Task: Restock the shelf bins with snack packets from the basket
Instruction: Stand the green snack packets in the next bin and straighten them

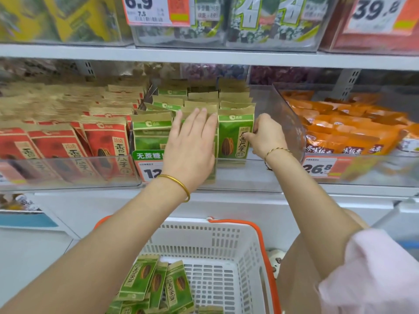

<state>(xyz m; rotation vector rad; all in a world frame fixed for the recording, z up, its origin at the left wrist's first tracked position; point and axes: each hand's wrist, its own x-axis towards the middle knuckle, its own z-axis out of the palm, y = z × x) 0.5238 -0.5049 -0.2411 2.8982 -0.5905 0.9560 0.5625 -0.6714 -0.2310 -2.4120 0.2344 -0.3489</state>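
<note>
Green packets (151, 132) stand upright in three rows in the middle bin (269, 103) on the shelf (90, 196). Your left hand (192, 143) lies flat against the middle row. Its fingers (199, 118) are straight and close together, the tips reaching the top edge of that row's first packet; it presses and holds nothing.

Your right hand (267, 134) is at the right side of the same bin. Its curled fingers and thumb pinch the right edge of the front packet (232, 141) in the right-hand row. That packet stands upright just behind the bin's clear front wall, touching the one behind it.

Below your arms sits the white basket (229, 236) with its orange handle (260, 232). Spare packets (156, 282) of the same green kind lie overlapping in its near left part.

Red packets (68, 148) fill the bin to the left of the green packets, and orange packets (344, 130) fill the bin to the right. A price tag (147, 171) on the middle bin is partly hidden behind your left wrist. A second tag (317, 167), reading 26.8, sits on the right bin just beside your right forearm. You wear a gold bangle (179, 184) on the left wrist and a thin bracelet (277, 150) on the right.
</note>
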